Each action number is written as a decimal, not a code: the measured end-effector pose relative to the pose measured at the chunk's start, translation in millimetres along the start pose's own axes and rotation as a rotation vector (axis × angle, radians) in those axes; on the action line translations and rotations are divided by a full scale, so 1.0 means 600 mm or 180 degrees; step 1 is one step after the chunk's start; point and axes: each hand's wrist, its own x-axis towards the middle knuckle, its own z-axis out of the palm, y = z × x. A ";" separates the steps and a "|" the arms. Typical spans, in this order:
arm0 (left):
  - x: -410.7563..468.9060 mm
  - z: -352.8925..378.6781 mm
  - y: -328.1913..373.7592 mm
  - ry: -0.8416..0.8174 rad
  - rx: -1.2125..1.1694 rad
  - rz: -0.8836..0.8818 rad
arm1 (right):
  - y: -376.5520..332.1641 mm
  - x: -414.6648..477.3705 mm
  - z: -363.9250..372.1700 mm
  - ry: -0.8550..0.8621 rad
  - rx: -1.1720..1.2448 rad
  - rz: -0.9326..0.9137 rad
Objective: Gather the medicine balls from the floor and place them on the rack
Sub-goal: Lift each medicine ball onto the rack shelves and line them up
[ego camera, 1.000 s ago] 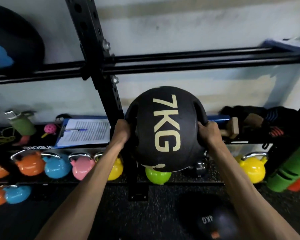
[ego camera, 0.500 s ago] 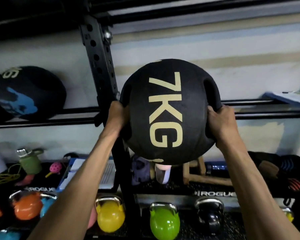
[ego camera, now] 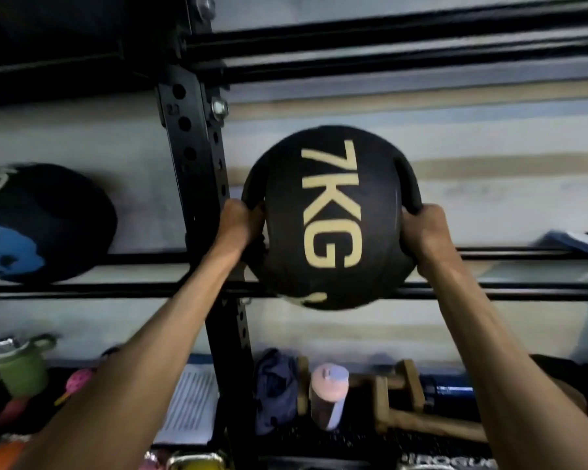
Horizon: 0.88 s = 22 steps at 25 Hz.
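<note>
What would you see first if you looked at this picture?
The big black ball marked 7KG in pale letters is right in the middle, with the left hand and right hand gripping its side handles. It is held up at the rack's rails, just right of the upright post. Another dark ball with a blue patch sits on the rails at far left.
</note>
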 end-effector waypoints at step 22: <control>0.068 0.040 -0.065 -0.0768 -0.1882 -0.1651 | -0.007 0.104 0.075 -0.0702 0.0822 0.0714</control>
